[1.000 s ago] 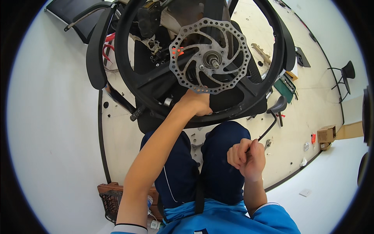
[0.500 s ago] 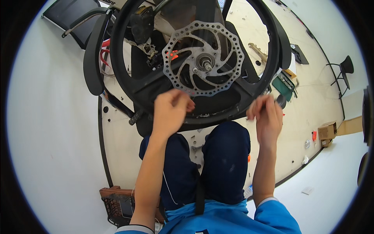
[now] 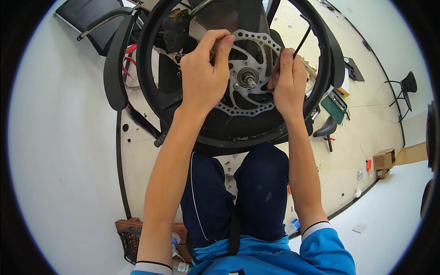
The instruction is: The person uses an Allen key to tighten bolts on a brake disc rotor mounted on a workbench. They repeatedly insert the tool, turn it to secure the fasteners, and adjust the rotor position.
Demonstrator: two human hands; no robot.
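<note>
While left hand point(image 3: 204, 77) touches disc point(image 3: 247, 64), right hand point(image 3: 290, 87) holds rod point(image 3: 302, 40).

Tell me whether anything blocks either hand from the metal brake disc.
Nothing visible does: the left hand is at the upper-left rim of the brake disc, and the right hand, gripping a bent dark rod, is at the disc's right edge.

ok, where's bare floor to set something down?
Floor between the saddle and cardboard box looks bare; same between the green case and black chair. Crowded: the brake disc, with left hand, right hand and bent black rod there; between the knees, small parts.
</note>
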